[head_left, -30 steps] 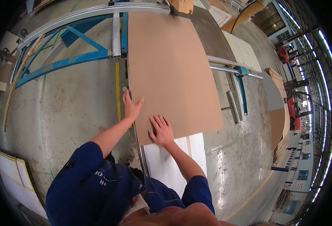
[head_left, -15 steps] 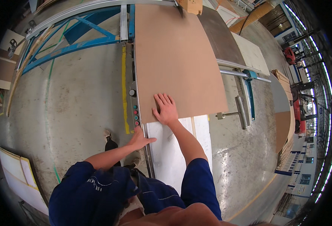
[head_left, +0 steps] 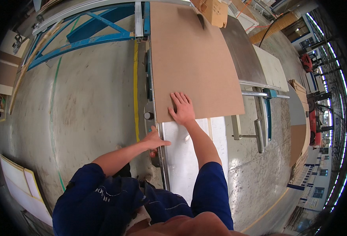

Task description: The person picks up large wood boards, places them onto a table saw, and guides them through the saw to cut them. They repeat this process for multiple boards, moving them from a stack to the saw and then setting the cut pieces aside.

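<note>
Brown board (head_left: 195, 63) lies under spread right fingers (head_left: 179, 98); left fingers (head_left: 164, 143) meet metal edge (head_left: 163, 167), grip unclear.

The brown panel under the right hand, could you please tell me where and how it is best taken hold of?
I would grip the brown panel at its near right corner, coming from the right and pinching above and below: it lies flat, and that corner seems to jut past the white tabletop.

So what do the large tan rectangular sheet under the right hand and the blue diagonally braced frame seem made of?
Large tan rectangular sheet: probably wood-based board, matt; broad, flat, evenly coloured, no clear grain.
Blue diagonally braced frame: likely painted metal; straight bars, uniform blue coating.
</note>
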`<state>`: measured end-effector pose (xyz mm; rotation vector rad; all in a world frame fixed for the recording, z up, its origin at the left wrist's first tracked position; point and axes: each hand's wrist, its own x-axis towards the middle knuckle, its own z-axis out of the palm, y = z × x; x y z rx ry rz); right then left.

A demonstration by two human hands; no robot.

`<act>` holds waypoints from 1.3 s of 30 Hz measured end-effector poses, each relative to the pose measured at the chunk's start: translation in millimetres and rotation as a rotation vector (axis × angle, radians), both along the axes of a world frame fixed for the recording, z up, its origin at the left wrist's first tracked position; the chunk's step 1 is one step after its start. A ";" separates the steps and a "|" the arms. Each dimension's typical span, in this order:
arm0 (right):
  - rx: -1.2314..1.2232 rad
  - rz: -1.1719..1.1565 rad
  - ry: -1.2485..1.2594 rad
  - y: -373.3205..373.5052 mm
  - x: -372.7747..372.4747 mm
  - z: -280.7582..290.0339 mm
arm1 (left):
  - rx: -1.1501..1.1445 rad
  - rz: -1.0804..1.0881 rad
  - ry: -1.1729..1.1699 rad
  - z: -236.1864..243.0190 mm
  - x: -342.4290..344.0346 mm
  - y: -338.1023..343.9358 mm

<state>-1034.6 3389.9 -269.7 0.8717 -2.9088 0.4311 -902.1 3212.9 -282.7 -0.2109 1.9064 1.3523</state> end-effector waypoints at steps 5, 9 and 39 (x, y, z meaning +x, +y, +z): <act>0.024 -0.002 -0.010 -16.0 -44.3 0.7 | 0.042 0.035 0.044 1.1 -43.0 -15.5; 0.033 -0.001 0.011 -30.5 -84.0 0.3 | 0.056 0.083 0.020 -0.6 -77.8 -26.9; -0.016 0.006 -0.001 -128.4 -379.0 -5.3 | 0.125 0.108 0.000 -20.1 -371.8 -126.6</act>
